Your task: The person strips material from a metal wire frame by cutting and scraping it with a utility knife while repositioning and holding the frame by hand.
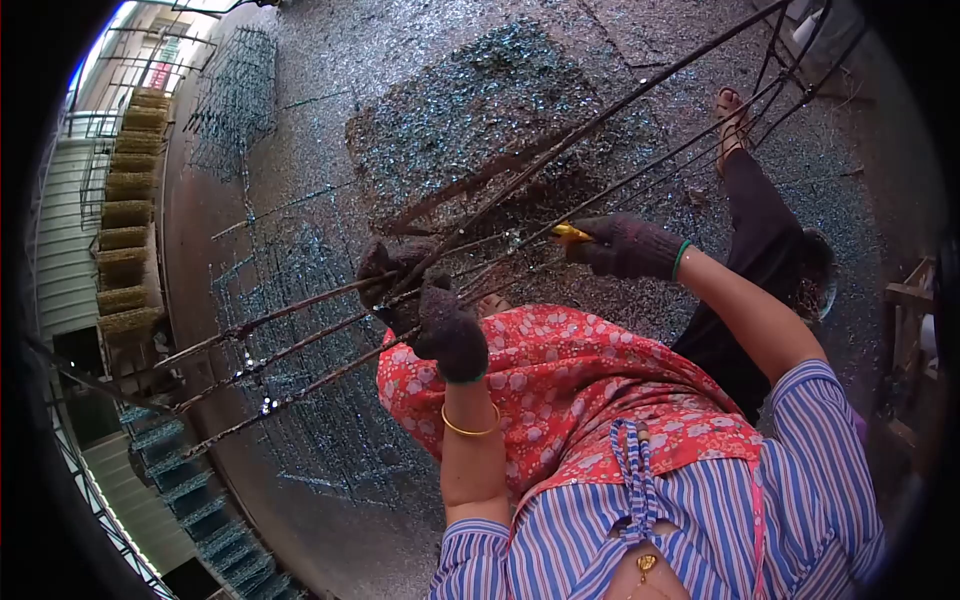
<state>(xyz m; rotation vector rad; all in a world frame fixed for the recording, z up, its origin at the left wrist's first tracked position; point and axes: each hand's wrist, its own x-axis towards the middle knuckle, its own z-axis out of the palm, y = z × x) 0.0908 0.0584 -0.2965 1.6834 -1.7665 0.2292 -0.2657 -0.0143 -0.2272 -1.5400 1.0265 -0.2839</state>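
Long thin dark metal rods, joined at the upper right into a narrow frame, run diagonally across my lap. My left hand, in a dark glove, is closed round the rods near the middle of the frame. A dark, lumpy piece sits at the rods beside its fingers; I cannot tell whether it is part of the glove. My right hand, also gloved, is closed on a small yellow tool. The tool's yellow end points left toward the rods; its kind is not clear.
A block covered in shiny flakes stands ahead on the flake-strewn floor. Wire racks and a flat grid lie to the left. Rows of brownish pieces line the far left. A metal bowl is beside my leg.
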